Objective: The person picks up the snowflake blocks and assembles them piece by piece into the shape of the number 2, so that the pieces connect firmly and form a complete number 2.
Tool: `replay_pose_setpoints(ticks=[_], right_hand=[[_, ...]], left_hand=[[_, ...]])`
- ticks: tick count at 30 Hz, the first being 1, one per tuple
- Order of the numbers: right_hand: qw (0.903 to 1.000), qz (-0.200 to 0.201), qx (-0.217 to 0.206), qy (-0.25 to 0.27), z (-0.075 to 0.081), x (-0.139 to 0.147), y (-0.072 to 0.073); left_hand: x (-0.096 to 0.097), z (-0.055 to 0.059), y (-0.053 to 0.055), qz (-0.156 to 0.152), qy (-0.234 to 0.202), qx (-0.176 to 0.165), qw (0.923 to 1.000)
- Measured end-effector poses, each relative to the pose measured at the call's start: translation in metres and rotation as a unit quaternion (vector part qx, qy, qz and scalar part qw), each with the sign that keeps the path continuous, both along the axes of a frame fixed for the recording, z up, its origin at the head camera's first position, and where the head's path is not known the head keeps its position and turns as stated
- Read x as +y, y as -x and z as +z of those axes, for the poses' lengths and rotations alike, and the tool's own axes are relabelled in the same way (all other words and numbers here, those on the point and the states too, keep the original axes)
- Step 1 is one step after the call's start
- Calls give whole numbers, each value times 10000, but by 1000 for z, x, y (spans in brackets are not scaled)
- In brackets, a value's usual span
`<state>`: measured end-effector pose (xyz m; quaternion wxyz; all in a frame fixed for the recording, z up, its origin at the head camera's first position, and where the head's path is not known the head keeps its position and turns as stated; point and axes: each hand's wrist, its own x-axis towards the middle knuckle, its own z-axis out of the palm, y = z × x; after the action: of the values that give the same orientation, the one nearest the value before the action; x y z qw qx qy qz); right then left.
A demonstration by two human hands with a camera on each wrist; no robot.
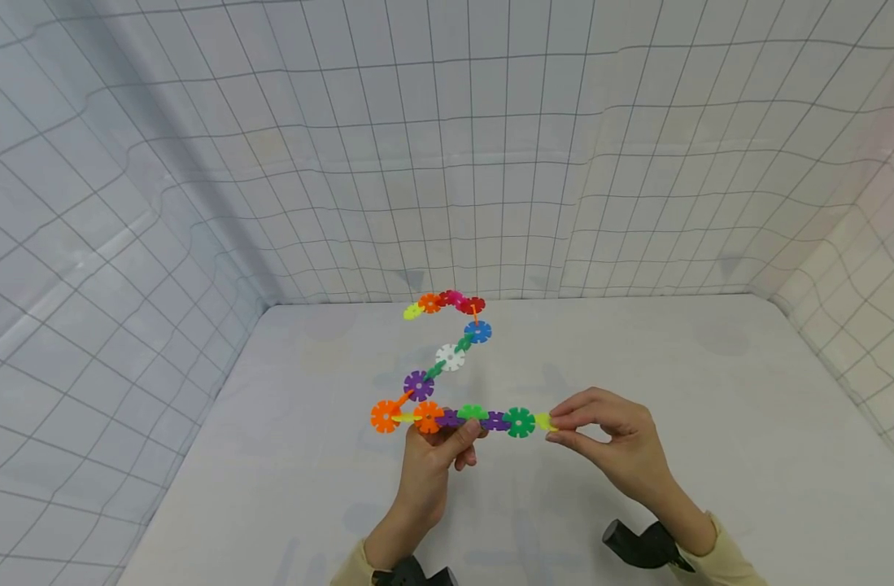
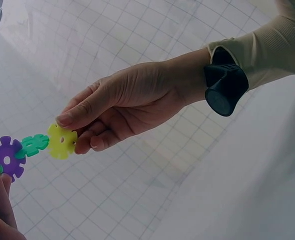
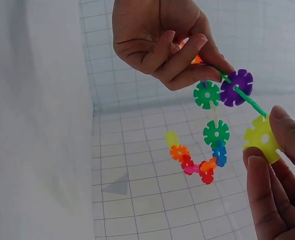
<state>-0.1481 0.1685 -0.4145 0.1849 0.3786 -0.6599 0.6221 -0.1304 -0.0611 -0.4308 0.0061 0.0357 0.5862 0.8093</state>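
A chain of colourful notched plastic discs, slotted edge to edge, bends like a figure 2 in the head view. My left hand (image 1: 426,476) pinches its lower row between thumb and fingers, near a light green disc (image 1: 473,412) and a purple disc (image 3: 236,88). At the row's right end, my right hand (image 1: 618,443) pinches a yellow disc (image 2: 61,141) between thumb and fingertips. That disc meets a green disc (image 1: 520,422), seen nearly edge-on in the right wrist view. An orange disc (image 1: 385,417) marks the lower left corner; another yellow disc (image 1: 413,312) ends the upper curve.
Below the hands spreads a white tabletop (image 1: 271,456). White walls with a dark grid (image 1: 447,163) enclose it at the back and sides. A black camera mount (image 1: 646,544) sits on the right wrist, with another (image 1: 410,574) on the left.
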Motion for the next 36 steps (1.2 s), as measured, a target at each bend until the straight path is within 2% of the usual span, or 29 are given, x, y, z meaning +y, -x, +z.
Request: replay_pose_setpoints(ticks=[13, 19, 26, 31, 36], right_hand=[[9998, -179, -88, 69, -4, -1, -2], [9996, -256, 58, -73, 2, -3, -4], [9981, -488, 325, -172, 15, -11, -11], [9966, -694, 417, -172, 12, -13, -12], [9962, -722, 474, -122, 9, -14, -11]], left_hand=[[1, -2, 0, -165, 156, 246, 9994], [1, -1, 0, -215, 244, 241, 9992], [0, -1, 0, -233, 144, 250, 9993], [-1, -2, 0, -286, 111, 253, 9992], [-2, -3, 2, -399, 119, 226, 9989]])
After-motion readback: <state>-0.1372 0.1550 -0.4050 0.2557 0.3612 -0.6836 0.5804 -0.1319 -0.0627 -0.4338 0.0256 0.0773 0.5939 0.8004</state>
